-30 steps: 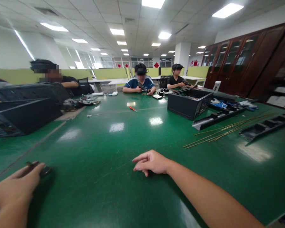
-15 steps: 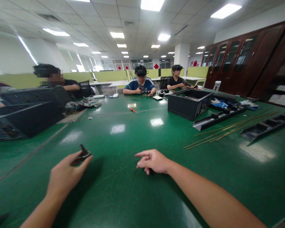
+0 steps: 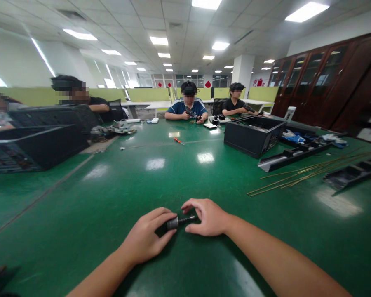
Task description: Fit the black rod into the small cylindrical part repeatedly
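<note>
My left hand (image 3: 151, 235) grips a small dark cylindrical part with a thin shaft (image 3: 173, 223) between thumb and fingers, above the green tabletop (image 3: 160, 177). The shaft points right, and its tip looks bright. What kind of part it is I cannot make out. Around the shaft's tip, my right hand (image 3: 208, 218) is curved with thumb and fingers apart. Whether the right fingers touch the shaft is not clear.
An orange screwdriver (image 3: 178, 141) lies further off. Black computer cases stand at left (image 3: 58, 144) and right (image 3: 250, 138). Thin brass-coloured rods (image 3: 293, 179) and black metal channels (image 3: 293, 152) lie at right. Several people sit around the table.
My left hand has moved right with the part, whose shaft has turned from upright to pointing right. My right hand has opened thumb from fingers by its tip.
</note>
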A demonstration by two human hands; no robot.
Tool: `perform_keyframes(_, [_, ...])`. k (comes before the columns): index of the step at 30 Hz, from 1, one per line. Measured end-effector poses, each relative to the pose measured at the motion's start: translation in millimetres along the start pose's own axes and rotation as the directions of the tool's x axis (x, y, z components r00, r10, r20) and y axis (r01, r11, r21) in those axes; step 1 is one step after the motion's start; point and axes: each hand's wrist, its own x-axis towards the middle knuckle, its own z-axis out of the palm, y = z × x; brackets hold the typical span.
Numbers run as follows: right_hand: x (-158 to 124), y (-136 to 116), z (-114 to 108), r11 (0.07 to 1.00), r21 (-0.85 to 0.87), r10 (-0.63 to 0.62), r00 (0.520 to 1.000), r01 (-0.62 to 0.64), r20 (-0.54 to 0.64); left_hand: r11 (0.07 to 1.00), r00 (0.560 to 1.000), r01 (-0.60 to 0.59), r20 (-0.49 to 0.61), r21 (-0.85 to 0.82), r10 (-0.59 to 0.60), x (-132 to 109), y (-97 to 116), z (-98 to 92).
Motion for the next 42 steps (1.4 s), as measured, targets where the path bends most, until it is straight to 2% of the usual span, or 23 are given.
perform_keyframes(5, [1.0,1.6,5.7,0.988,-0.151,-0.044,0.999,0.041,-0.016,0.999,0.998,-0.049,-0.034,-0.015,0.048,-0.8,-2.7,2.3])
perform_keyframes(16, [0.1,3.2,10.6,0.960,-0.226,-0.165,0.986,0.163,0.012,0.997,0.996,-0.082,-0.020,-0.008,0.082,-0.8,2.2,4.7])
perform_keyframes(28, [-0.1,-0.2,7.4,0.963,-0.212,-0.173,0.985,0.166,-0.015,0.996,0.994,-0.086,-0.070,0.035,0.088,0.5,6.1,2.2])
perform_keyframes(42, [-0.1,2.5,7.8,0.965,-0.209,-0.164,0.986,0.156,-0.021,0.991,0.992,-0.104,-0.069,0.082,0.110,0.2,3.0,1.1])
